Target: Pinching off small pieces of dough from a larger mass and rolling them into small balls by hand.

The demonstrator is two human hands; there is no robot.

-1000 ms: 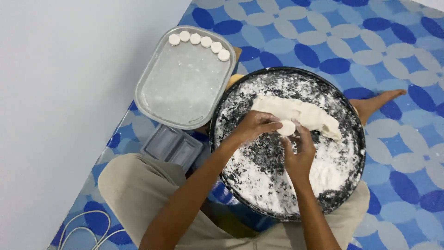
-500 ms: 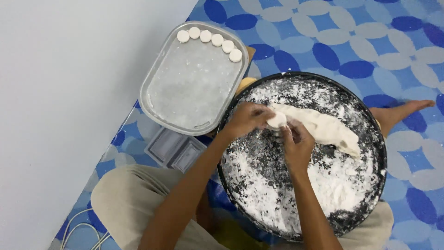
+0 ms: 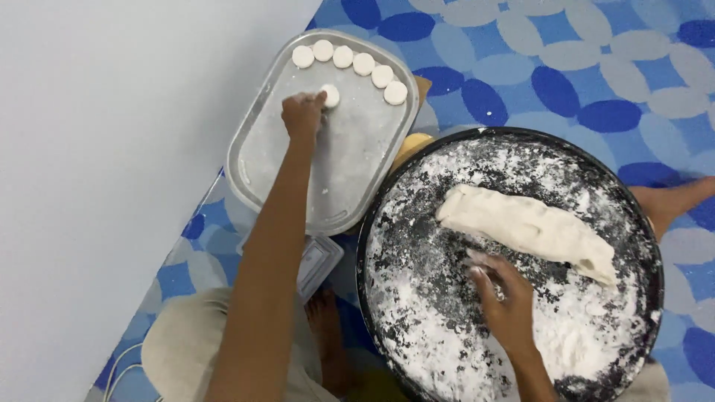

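My left hand [image 3: 302,114] reaches over the silver metal tray [image 3: 264,175] and its fingertips are closed on a small round white dough piece [image 3: 330,95], just below a curved row of several similar dough pieces [image 3: 350,62]. My right hand [image 3: 503,294] rests fingers-down on the floured surface of the big round black pan [image 3: 454,160], empty, just below a long log of white dough [image 3: 529,229] lying across the pan.
A blue and white patterned mat [image 3: 581,67] covers the floor. A pale wall or floor area [image 3: 112,149] fills the left side. A small clear plastic container [image 3: 319,262] sits between tray and pan. My bare foot [image 3: 674,199] shows at the right.
Both hands were pinching at the end of the dough log. My left hand has since carried a small round piece over to the tray, and my right hand has dropped onto the flour.
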